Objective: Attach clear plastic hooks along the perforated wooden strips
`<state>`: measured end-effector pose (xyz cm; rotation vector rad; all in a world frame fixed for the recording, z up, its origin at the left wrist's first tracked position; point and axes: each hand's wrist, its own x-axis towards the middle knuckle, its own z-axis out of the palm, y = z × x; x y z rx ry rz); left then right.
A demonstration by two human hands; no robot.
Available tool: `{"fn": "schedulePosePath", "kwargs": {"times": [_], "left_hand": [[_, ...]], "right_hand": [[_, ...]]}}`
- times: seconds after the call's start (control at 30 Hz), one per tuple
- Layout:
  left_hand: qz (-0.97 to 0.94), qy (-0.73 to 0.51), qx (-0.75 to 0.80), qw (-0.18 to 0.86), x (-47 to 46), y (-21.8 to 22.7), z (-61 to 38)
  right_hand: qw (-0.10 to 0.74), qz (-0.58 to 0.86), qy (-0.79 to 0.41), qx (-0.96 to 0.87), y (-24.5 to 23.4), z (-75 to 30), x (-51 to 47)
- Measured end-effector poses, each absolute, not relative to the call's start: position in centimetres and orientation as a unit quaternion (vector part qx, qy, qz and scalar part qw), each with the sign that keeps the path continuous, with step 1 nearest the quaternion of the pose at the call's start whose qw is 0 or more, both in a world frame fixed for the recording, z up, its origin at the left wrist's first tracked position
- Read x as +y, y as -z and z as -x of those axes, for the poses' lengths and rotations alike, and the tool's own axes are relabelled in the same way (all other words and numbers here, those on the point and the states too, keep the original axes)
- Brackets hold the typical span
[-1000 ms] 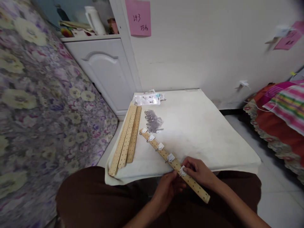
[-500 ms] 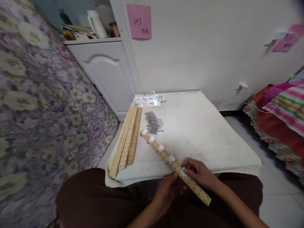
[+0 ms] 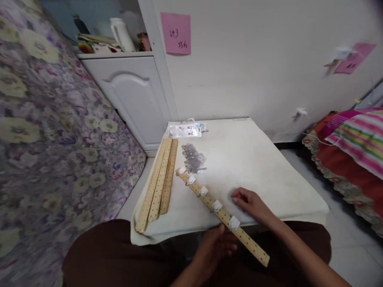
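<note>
A long wooden strip (image 3: 208,198) with rows of holes slants across the table's front edge, its near end over my lap. Several white tags (image 3: 216,205) with small metal rings are spaced along it. My left hand (image 3: 214,247) grips the strip from below, thumb at its edge near the nearest tag (image 3: 234,223). My right hand (image 3: 251,204) hovers just right of the strip, apart from it, its fingers loosely curled with a small gap and nothing visible between them. Beyond the strip lies a grey, see-through heap with metal rings (image 3: 193,158).
Several similar perforated wooden strips (image 3: 156,181) lie side by side at the left of the cloth-covered table (image 3: 239,155). A clear plastic package (image 3: 185,130) with small metal pieces sits at the back left. A floral curtain (image 3: 66,127) hangs at left; a bed (image 3: 359,147) stands at right.
My right hand has let go of the nearest tag and moved up, away from the strip. My left hand still holds the strip, which has shifted slightly down.
</note>
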<state>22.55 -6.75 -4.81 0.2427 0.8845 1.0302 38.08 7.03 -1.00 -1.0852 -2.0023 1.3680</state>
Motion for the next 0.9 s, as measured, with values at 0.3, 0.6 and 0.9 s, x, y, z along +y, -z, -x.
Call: {"fn": "schedulePosePath", "kwargs": {"times": [0.3,0.6,0.9], "left_hand": [[-0.123,-0.449,0.420,0.779,-7.0,7.3,-21.2],[-0.118,-0.433,0.396,0.801,-6.5,9.4,-20.1],[-0.129,-0.435,0.401,0.796,-6.7,9.2,-19.9]], "right_hand": [[0.240,0.353,-0.349,-0.834,2.3,-28.5,13.3],[0.206,0.367,-0.292,-0.859,2.9,-24.4,16.3],[0.196,0.389,-0.276,-0.857,1.9,-25.0,16.1]]}}
